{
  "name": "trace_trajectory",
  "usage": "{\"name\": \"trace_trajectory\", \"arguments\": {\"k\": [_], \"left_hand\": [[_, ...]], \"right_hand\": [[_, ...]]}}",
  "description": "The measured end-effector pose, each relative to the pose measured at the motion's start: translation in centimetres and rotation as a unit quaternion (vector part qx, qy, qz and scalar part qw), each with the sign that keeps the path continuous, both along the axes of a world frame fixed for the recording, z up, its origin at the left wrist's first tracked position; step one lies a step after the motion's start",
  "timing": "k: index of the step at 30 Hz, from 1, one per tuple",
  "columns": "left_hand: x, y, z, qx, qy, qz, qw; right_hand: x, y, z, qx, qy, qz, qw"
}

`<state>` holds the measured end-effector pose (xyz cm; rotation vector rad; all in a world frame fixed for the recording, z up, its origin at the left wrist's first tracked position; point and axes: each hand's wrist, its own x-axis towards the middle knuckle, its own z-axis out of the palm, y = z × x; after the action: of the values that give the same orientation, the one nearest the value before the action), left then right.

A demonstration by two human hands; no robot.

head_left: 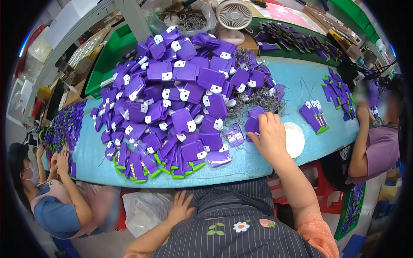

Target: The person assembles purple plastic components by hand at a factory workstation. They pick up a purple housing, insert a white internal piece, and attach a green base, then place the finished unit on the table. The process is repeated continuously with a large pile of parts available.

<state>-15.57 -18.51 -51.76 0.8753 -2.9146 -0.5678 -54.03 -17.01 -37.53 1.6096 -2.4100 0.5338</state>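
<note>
My right hand (270, 134) is over the blue table, its thumb and fingers closed around a purple plastic piece (254, 121). Left of it lies a clear purple-tinted piece (233, 135) among loose thin wire rings. A round white lid or dish (294, 140) sits just right of my wrist. Down by my lap, my left hand (181, 208) is empty, with its fingers stretched out. A big heap of purple plastic parts with white ends (180, 92) rises left of my right hand. Along its near edge lie narrow purple parts with green tips (137, 167).
Tangled grey wire rings (258, 103) lie beside the heap. A white fan (234, 17) stands behind it, near a bag of metal rings (189, 19). Several finished-looking purple pieces (314, 116) lie to the right. One person sits at each side.
</note>
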Motion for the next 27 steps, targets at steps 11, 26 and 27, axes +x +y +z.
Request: {"name": "trace_trajectory", "arguments": {"k": [11, 26, 27], "left_hand": [[-2.5, -5.8, -0.2, 0.054, -0.334, 0.068, 0.938], [-15.6, -1.1, 13.5, 0.625, 0.152, 0.025, 0.766], [-15.5, -1.0, 13.1, 0.552, 0.106, -0.037, 0.826]], "right_hand": [[1.8, 6.0, 3.6, -0.084, -0.349, 0.307, 0.882], [5.9, 8.4, 3.6, 0.024, -0.226, 0.237, 0.944], [6.3, 8.2, 2.8, 0.083, -0.241, 0.263, 0.931]]}}
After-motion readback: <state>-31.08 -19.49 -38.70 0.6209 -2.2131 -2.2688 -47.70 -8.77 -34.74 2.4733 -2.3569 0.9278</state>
